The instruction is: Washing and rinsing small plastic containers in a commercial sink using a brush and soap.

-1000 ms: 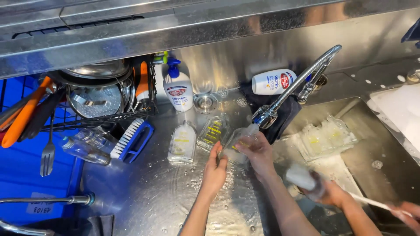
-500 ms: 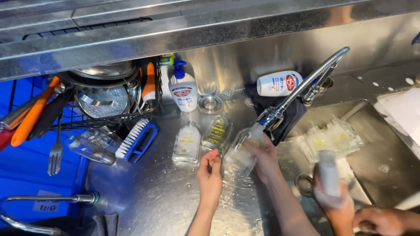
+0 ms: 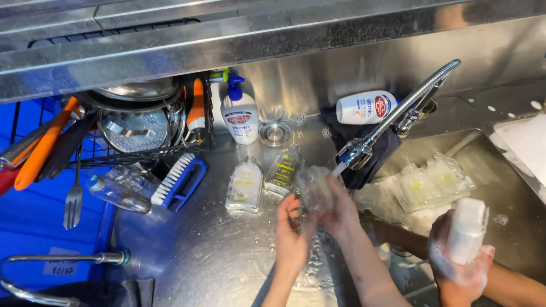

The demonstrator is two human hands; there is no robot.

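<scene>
both of the person's hands meet on a clear glass bottle (image 3: 314, 189) held under the thin stream from the faucet (image 3: 392, 122). the left hand (image 3: 292, 234) sits below and to the left of the bottle, fingers curled up against its lower side; the right hand (image 3: 341, 211) wraps it from the right, fingers closed round the glass. so the bottle lies between the two palms, just above the wet steel counter (image 3: 205, 256), tilted with its top toward the spout.

to do this rinse well, it seems wise to keep the right hand's clasp firm, since wet glass is likely slippery, and let the left hand turn or rub the bottle so water reaches every side. holding the mouth up toward the stream should help flush the inside.

just beyond the left hand's fingertips lie two more clear bottles (image 3: 244, 185) flat on the counter, and farther left a blue scrub brush (image 3: 179, 181). to the right of the right hand, another person's soapy hand (image 3: 460, 267) grips a white foamy object over the sink (image 3: 500, 193); that one is apart from the rinsing.
</scene>
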